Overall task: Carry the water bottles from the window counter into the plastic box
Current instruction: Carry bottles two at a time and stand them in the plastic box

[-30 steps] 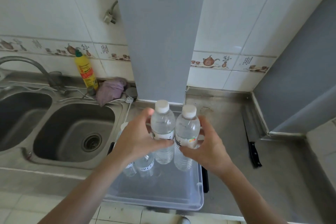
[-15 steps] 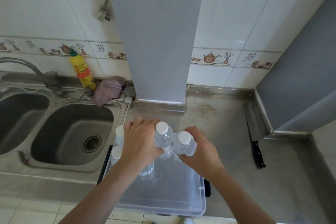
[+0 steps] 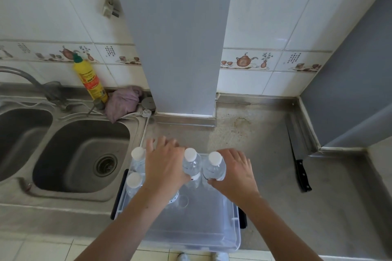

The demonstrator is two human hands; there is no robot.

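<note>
A clear plastic box [image 3: 231, 237] sits on the steel counter in front of me. My left hand [image 3: 165, 167] grips a white-capped water bottle [image 3: 192, 164] standing in the far part of the box. Beside it my right hand [image 3: 235, 172] holds a second bottle [image 3: 215, 166], also upright in the box. Two more bottles [image 3: 137, 155] [image 3: 134, 182] stand at the box's left wall. My left hand hides part of a further bottle beneath it.
A double steel sink [image 3: 78, 154] lies to the left, with a yellow detergent bottle [image 3: 91, 79] and a purple cloth [image 3: 124, 101] behind it. A black-handled cleaver [image 3: 298, 154] lies on the counter at right. A grey pillar [image 3: 180, 38] rises behind the box.
Both hands have lowered the two bottles from above the box down into its far part, where they now stand beside the others.
</note>
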